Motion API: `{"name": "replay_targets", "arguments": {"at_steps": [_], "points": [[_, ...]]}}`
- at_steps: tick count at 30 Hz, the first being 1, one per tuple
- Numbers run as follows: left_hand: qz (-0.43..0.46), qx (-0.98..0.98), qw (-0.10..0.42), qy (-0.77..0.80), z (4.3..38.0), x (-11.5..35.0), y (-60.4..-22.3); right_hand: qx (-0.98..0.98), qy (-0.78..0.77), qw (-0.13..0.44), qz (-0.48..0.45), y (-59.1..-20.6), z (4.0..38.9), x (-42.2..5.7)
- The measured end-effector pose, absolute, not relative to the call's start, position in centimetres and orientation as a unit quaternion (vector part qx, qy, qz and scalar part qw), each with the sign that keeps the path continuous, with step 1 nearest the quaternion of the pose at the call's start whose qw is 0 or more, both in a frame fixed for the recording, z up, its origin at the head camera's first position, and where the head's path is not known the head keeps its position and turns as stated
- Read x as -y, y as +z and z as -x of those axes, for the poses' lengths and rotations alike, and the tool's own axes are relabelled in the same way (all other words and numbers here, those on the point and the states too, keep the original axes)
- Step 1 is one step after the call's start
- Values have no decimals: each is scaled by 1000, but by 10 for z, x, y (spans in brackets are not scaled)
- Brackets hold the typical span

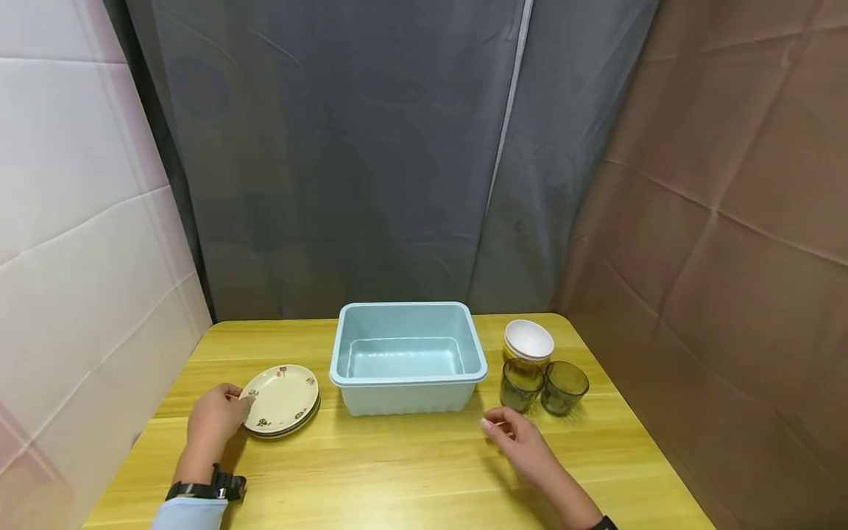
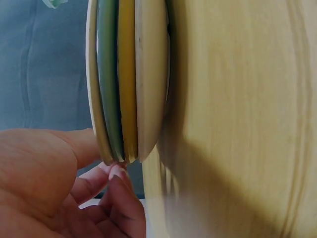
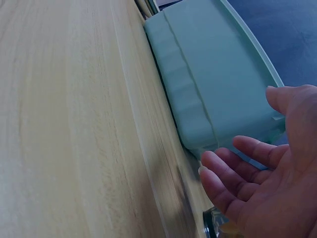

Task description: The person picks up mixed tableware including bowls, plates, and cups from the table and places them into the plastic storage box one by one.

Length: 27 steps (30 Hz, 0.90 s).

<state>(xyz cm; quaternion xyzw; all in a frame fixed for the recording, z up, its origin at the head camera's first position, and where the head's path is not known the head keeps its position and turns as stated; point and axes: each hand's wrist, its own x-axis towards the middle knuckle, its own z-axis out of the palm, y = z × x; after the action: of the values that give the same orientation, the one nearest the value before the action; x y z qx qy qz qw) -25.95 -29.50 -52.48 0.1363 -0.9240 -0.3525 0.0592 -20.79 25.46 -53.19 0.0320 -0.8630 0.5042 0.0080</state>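
Observation:
At the left of the table is a stack of small plates [image 1: 280, 398]; the top one is cream with small printed motifs round its rim. My left hand [image 1: 216, 417] pinches the stack's near-left edge, thumb over the top plate and fingertips at the rims below. Side on in the left wrist view, a green plate [image 2: 110, 84] and a yellow plate [image 2: 128, 84] show between cream ones. My right hand [image 1: 523, 445] hovers over the table with loosely bent fingers, holding nothing. It is near two dark green glasses [image 1: 521, 386] [image 1: 564, 389].
A light blue plastic basin [image 1: 407, 397] stands at the table's middle, between the plates and the glasses. White bowls [image 1: 529, 338], stacked, sit behind the glasses. A grey curtain [image 1: 344, 162] hangs behind the table [image 1: 371, 478], with a brown one [image 1: 729, 221] at the right.

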Motion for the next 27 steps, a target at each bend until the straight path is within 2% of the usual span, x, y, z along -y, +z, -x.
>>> {"name": "replay_targets", "arguments": {"at_steps": [8, 17, 27], "points": [[-144, 896, 104, -406, 259, 300, -526, 858, 513, -1, -38, -532, 206, -253], [-153, 822, 38, -546, 252, 309, -521, 854, 519, -11, -38, -530, 201, -253], [-176, 780, 21, -601, 237, 308, -520, 839, 543, -22, -34, -525, 202, -255]]}}
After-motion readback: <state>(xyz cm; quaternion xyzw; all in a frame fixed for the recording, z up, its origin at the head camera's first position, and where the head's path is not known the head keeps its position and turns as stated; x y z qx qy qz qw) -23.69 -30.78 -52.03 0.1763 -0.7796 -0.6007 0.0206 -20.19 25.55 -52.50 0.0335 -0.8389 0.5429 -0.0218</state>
